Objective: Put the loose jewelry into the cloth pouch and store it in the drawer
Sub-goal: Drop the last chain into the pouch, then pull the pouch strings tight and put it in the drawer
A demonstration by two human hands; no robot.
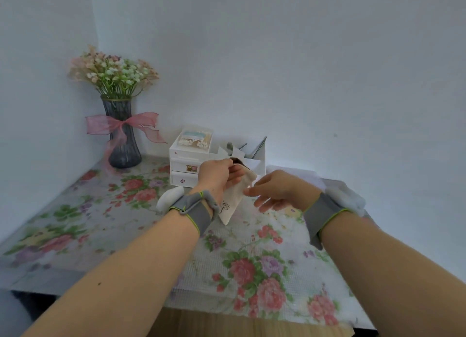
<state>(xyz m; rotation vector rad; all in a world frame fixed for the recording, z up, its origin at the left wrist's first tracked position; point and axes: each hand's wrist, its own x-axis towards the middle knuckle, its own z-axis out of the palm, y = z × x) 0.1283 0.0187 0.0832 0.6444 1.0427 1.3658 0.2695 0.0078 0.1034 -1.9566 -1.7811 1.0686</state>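
Observation:
A cream cloth pouch (233, 200) with a small dark flower print hangs above the table, mouth up. My left hand (216, 176) pinches its upper edge. My right hand (274, 191) is just to the pouch's right, fingertips touching its side near the mouth; whether it holds any jewelry is too small to tell. Behind the hands stands a white organizer with two small front drawers (184, 172), both shut. No loose jewelry shows on the table.
A dark glass vase (121, 135) with flowers and a pink bow stands at the back left corner. The organizer's open compartments (252, 151) hold slim tools. The table wears a floral cloth (100, 223), its front edge near me.

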